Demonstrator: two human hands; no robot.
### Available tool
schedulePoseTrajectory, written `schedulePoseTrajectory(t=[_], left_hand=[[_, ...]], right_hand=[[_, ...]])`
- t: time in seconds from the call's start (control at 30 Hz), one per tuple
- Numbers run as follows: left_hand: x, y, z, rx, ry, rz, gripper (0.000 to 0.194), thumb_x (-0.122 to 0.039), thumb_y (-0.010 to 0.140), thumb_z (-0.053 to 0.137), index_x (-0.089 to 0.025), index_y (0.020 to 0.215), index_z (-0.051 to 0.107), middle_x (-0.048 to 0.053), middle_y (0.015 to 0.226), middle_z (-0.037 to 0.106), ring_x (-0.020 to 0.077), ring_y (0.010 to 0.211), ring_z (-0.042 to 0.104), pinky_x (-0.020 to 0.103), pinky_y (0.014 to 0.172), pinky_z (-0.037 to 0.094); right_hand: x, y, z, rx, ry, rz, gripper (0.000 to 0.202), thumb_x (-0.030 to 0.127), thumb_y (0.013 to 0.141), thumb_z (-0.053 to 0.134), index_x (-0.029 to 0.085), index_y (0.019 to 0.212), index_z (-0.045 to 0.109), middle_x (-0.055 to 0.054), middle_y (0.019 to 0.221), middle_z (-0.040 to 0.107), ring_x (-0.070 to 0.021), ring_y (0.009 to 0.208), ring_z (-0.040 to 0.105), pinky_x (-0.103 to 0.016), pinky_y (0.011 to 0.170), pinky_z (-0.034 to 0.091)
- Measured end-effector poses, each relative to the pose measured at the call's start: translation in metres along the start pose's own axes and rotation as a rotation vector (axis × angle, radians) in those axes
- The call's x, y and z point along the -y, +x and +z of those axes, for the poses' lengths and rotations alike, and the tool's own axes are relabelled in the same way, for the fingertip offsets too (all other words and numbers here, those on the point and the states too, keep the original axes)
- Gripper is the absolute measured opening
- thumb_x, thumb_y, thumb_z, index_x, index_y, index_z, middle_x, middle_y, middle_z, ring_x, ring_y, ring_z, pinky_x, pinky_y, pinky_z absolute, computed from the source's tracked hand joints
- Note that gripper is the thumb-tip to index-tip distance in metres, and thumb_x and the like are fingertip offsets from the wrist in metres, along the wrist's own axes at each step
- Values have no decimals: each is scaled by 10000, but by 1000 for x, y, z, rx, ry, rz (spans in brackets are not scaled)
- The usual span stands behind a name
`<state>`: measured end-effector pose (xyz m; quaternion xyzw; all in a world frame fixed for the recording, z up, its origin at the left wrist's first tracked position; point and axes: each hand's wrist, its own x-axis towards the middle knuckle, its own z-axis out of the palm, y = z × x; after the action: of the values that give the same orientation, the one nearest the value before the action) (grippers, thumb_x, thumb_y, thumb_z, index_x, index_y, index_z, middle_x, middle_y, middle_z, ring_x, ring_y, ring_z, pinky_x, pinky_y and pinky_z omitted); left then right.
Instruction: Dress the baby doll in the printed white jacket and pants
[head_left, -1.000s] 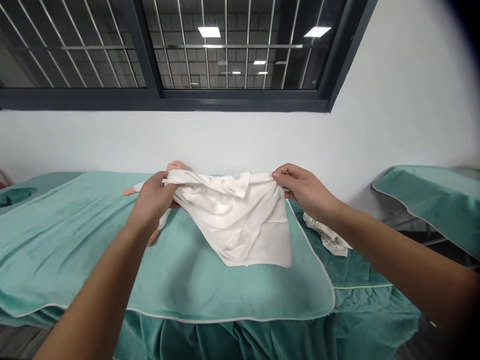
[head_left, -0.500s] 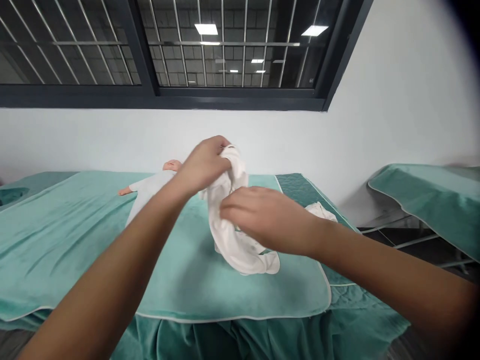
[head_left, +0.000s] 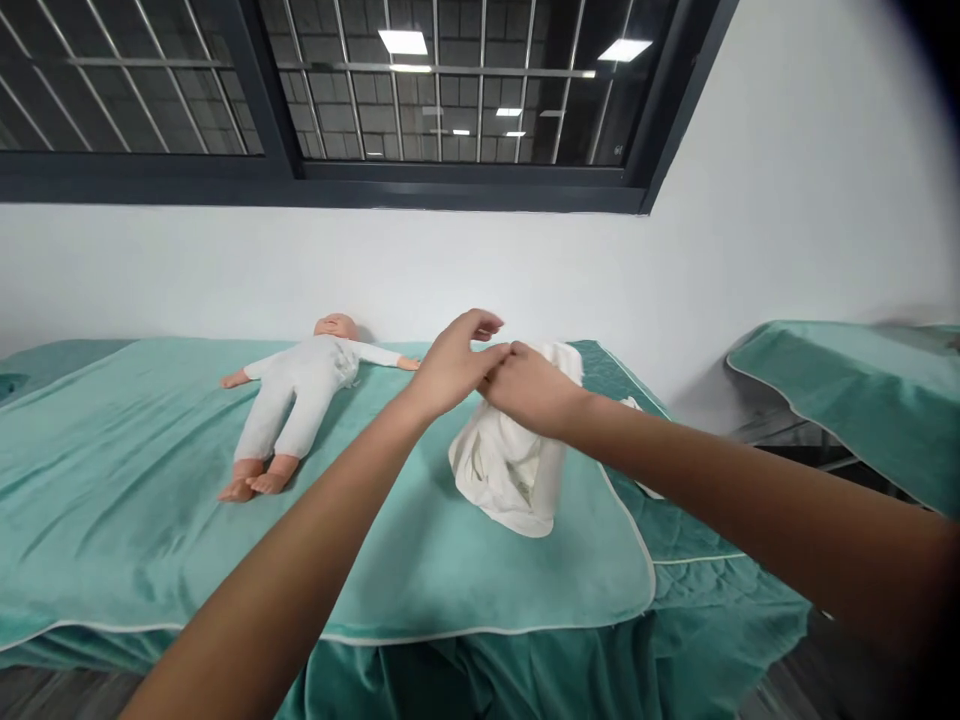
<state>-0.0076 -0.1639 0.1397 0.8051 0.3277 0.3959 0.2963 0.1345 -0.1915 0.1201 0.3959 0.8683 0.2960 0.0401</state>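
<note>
A white baby garment point(head_left: 510, 470) hangs bunched in folds over the green bed cover, its lower end at or just above the cloth. My right hand point(head_left: 534, 390) is closed around its upper part, knuckles toward me. Beside it, my left hand point(head_left: 457, 365) has its fingers stretched and apart from the thumb, whose tip meets the right hand's fingers. Nothing shows in the left hand. To the left, a baby doll point(head_left: 304, 375) in a white suit lies on its back, arms spread and feet bare.
A light green blanket point(head_left: 187, 540) with a pale edge covers the bed. Another white cloth point(head_left: 631, 404) lies partly hidden behind my right forearm. A second green-covered bed point(head_left: 862, 390) stands at the right. A white wall point(head_left: 225, 270) and barred window rise behind.
The garment has swung from a long, twisted strip into a wider hanging bunch, farther right. My left hand has let go of it and moved right and down. The doll is now fully visible.
</note>
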Motion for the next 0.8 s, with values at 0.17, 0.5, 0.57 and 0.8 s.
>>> schedulePoseTrajectory(t=[0.17, 0.5, 0.57, 0.8], left_hand=[[31, -24, 5, 288, -240, -196, 451, -581, 906, 470, -198, 1096, 611, 70, 1197, 651, 225, 1113, 590, 356, 908, 496], [51, -25, 25, 50, 358, 70, 298, -166, 879, 446, -192, 1081, 663, 59, 1091, 684, 223, 1016, 621, 351, 876, 469], [40, -22, 20, -39, 379, 131, 349, -133, 890, 413, -204, 1131, 655, 52, 1136, 674, 208, 1053, 617, 339, 904, 463], [-8, -20, 12, -129, 349, 292, 334, -119, 915, 405, -221, 1129, 641, 20, 1078, 679, 164, 980, 620, 290, 831, 464]], right_hand=[[-13, -25, 4, -10, 50, 81, 235, 57, 883, 443, 167, 1030, 589, -89, 1021, 653, -220, 823, 616, -358, 742, 338], [-24, -52, -2, 33, 347, 396, 230, 97, 854, 445, 215, 1029, 535, -54, 1087, 589, -170, 740, 559, -294, 581, 267], [-24, -55, -2, 34, 432, 427, 265, 84, 823, 464, 219, 1037, 542, -51, 1094, 595, -174, 786, 567, -285, 586, 284], [-16, -48, -19, -22, 1094, 461, 390, 450, 788, 689, 243, 1099, 575, -24, 1056, 677, -215, 906, 613, -293, 711, 423]])
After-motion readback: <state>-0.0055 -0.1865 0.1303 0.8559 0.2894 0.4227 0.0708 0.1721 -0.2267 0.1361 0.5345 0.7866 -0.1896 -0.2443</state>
